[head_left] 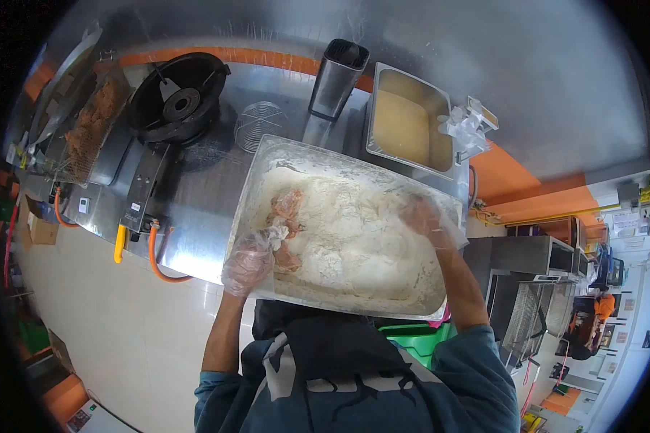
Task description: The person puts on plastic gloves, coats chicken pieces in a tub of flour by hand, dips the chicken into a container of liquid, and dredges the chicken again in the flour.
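Head view: your left hand (247, 267) is curling in its clear glove beside raw meat pieces (287, 205), grip on them impossible to tell; your right hand (422, 216) is blurring at the white flour (332, 216), fingers apart or together also unclear. Meat is lying at the left end of the tray (339, 164), which is overlapping the steel counter (198, 216), a deep pan (412, 85) standing behind.

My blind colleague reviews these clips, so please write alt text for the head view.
A person's gloved left hand is beside raw-looking meat in a metal tray of white powder; the gloved right hand, blurred, is at the powder's right side. Beyond are a black burner and a metal pan.
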